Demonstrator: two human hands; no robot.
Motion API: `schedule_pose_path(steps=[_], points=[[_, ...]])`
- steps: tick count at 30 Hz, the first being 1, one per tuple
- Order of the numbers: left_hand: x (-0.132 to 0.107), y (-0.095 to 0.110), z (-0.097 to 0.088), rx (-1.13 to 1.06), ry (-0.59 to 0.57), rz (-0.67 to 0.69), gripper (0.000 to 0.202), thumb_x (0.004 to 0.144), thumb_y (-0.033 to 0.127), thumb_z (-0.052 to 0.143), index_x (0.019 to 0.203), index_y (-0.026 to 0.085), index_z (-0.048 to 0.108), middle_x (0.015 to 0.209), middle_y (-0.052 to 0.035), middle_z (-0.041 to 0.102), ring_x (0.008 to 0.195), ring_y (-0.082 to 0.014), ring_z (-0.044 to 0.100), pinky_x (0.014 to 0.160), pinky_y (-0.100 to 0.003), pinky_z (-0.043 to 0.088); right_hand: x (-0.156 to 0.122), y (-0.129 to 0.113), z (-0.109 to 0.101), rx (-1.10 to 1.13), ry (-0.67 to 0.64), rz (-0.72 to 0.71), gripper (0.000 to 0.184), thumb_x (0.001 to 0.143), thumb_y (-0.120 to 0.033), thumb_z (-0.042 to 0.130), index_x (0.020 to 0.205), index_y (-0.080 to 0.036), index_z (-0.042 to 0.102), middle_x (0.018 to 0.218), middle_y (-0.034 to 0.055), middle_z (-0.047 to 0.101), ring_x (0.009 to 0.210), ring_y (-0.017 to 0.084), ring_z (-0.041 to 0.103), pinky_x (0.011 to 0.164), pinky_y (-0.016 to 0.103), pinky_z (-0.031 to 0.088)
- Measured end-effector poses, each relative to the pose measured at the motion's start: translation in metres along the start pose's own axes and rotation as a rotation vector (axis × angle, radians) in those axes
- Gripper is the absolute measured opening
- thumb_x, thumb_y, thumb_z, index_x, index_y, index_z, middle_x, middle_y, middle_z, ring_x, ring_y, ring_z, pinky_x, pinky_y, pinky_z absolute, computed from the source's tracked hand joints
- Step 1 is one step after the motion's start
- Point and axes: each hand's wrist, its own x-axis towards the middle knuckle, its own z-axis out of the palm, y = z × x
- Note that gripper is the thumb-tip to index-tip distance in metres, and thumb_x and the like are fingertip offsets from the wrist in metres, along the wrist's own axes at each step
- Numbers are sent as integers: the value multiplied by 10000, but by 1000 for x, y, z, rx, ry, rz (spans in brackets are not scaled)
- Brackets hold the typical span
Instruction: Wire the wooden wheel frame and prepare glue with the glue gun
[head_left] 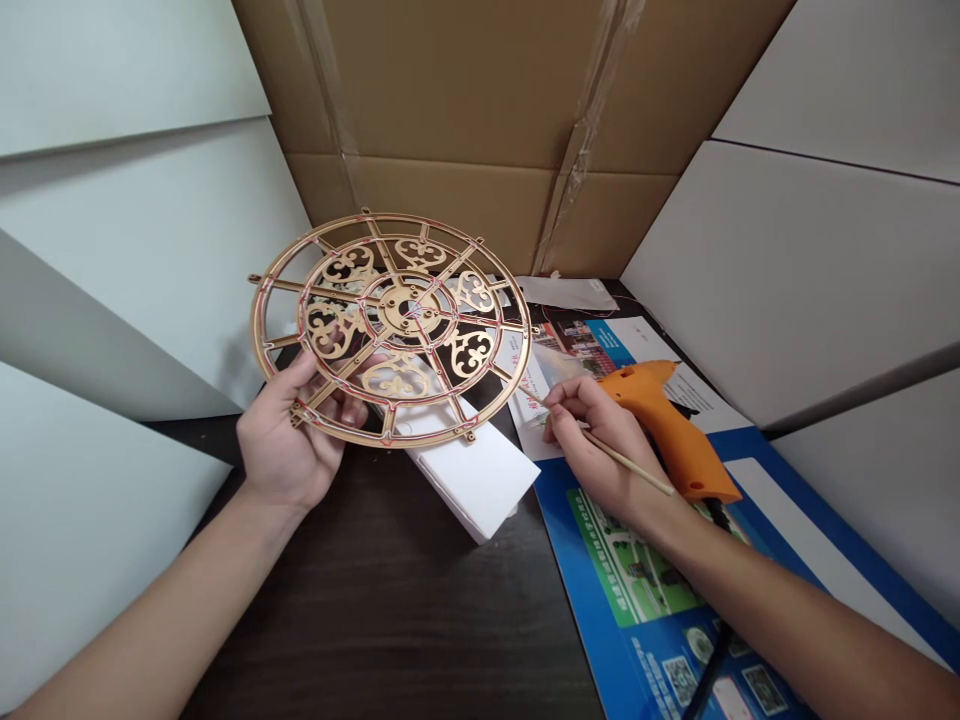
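Observation:
My left hand (289, 440) grips the near left edge of a round gold openwork frame (390, 308), thumb on top and fingers underneath. The frame is tilted and held above the table, with spokes, scrolled heart-shaped ornaments and small tabs around its rim. Thin red and pale wires run along its rings. In my right hand (600, 430) a thin wooden stick (630, 465) is pinched between thumb and fingers. Its tip points at the frame's right rim; whether it touches cannot be made out. Beneath the frame lies a white box (480, 475), partly covered from view.
An orange glue gun (667, 425) with a black cord lies just beyond my right hand, on a blue and white printed sheet (555, 510). Behind it is a clear plastic bag (570, 292). Cardboard (450, 90) closes off the back, and white panels (825, 270) flank the dark table (390, 600).

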Motion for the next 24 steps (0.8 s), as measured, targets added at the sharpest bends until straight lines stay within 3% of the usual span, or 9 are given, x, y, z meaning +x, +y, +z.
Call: schedule_pose_path(steps=[9,15,24], points=[[1,0,-3,-33,-48,-7,268,904,137,440,821,82,689,622,-58,633,428,-130,488,384,-255,373,0,2,0,-28,5,-42,110,952,-288,475,984,-212,548,782,7,645,679,169,611,635,293,426],[1,0,-5,25,-33,-12,296,922,165,454,770,149,708,622,-63,623,455,-132,465,395,-246,402,1,-2,1,-31,25,-72,105,942,-272,473,975,-202,545,810,30,675,715,177,631,665,297,438],[-1,2,-3,13,-20,-14,357,949,155,408,775,130,719,630,-64,600,448,-120,451,378,-235,381,2,2,2,35,22,-54,113,945,-306,511,991,-204,525,809,25,684,713,176,639,654,295,455]])
